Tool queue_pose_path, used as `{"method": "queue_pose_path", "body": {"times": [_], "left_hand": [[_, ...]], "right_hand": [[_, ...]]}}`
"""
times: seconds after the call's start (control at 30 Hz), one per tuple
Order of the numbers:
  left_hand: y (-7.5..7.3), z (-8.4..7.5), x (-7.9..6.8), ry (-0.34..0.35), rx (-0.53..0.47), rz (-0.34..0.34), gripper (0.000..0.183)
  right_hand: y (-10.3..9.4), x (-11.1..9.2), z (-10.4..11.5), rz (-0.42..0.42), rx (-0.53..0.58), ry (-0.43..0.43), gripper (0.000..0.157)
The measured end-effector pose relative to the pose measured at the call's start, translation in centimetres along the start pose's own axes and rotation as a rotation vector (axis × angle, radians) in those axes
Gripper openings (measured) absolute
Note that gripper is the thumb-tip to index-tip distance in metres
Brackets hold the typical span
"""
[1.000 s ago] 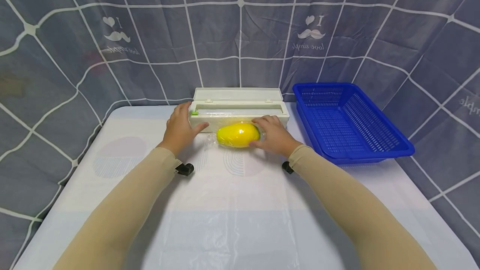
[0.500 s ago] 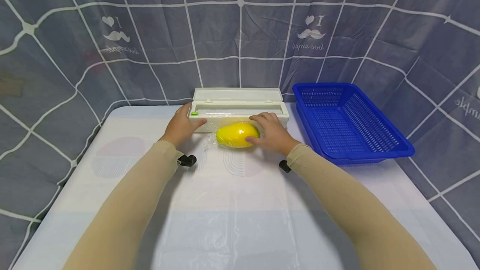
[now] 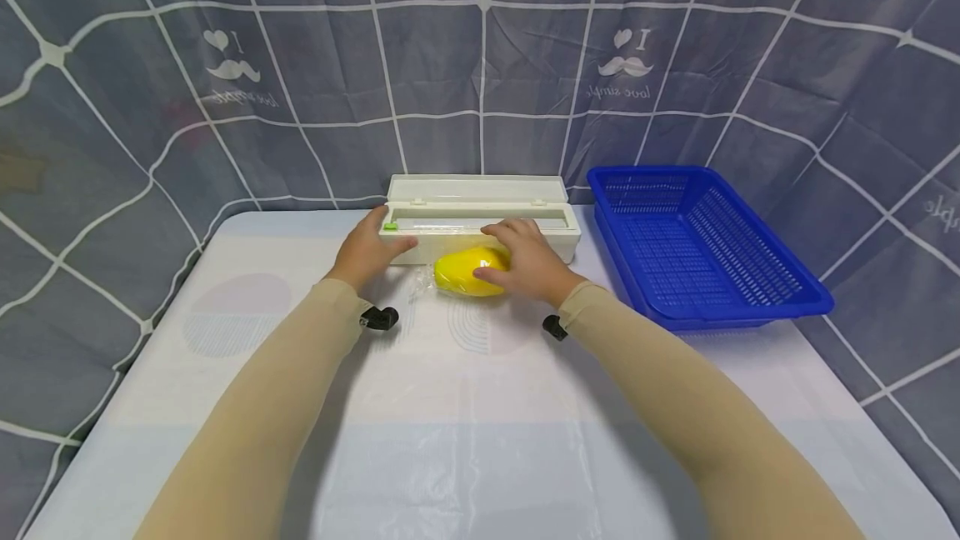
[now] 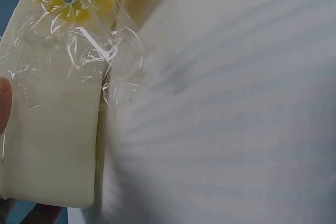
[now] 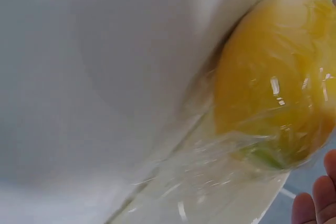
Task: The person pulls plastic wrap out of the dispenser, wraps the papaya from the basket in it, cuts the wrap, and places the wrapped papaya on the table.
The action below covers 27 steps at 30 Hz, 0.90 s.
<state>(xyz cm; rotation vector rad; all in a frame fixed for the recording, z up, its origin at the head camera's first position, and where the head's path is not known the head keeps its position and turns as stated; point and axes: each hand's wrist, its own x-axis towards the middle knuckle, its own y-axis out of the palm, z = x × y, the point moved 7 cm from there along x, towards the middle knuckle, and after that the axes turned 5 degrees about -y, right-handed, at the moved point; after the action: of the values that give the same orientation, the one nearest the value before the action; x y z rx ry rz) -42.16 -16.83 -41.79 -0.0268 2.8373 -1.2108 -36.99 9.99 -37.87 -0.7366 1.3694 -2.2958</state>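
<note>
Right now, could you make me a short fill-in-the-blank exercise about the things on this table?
1. The basket is coloured ____.
2. The lid of the white box is not closed but ____.
3. The person's ____ hand is on the wrapped fruit.
4. Under its clear wrap, the fruit is coloured ____.

Missing words: blue; open; right; yellow.

Enclosed nook, domestic in look; home or studio, cannot tell. Table (image 3: 465,402) under pale cloth (image 3: 240,319) printed with circles and arcs. Grey gridded curtain (image 3: 427,61) hangs behind table and along both its sides, heart-and-moustache print, lettering reversed. On table, kitchen-type wares: lidded white box (image 3: 423,250); yellow fruit-like thing (image 3: 457,273) in clear film (image 4: 100,51); blue perforated basket (image 3: 738,315)
</note>
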Motion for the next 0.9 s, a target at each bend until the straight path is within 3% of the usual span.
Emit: {"method": "queue_pose_path", "body": {"times": [0.23,0.47,0.73,0.9], "left_hand": [[-0.1,0.4,0.2,-0.043,-0.035,0.005,0.102],[0.2,1.0,0.3,-0.045,-0.067,0.0,0.1],[0.0,0.7,-0.1,0.024,-0.081,-0.029,0.095],[0.0,0.7,-0.2,0.034,-0.079,-0.02,0.093]], "right_hand": [[0.1,2.2,1.8,0.016,-0.018,-0.025,0.071],[0.3,6.0,4.3,0.046,0.016,-0.03,0.058],[2.0,10.3,6.4,0.08,0.173,0.075,0.044],[3.5,11.8,7.4,0.106,0.166,0.115,0.039]]}}
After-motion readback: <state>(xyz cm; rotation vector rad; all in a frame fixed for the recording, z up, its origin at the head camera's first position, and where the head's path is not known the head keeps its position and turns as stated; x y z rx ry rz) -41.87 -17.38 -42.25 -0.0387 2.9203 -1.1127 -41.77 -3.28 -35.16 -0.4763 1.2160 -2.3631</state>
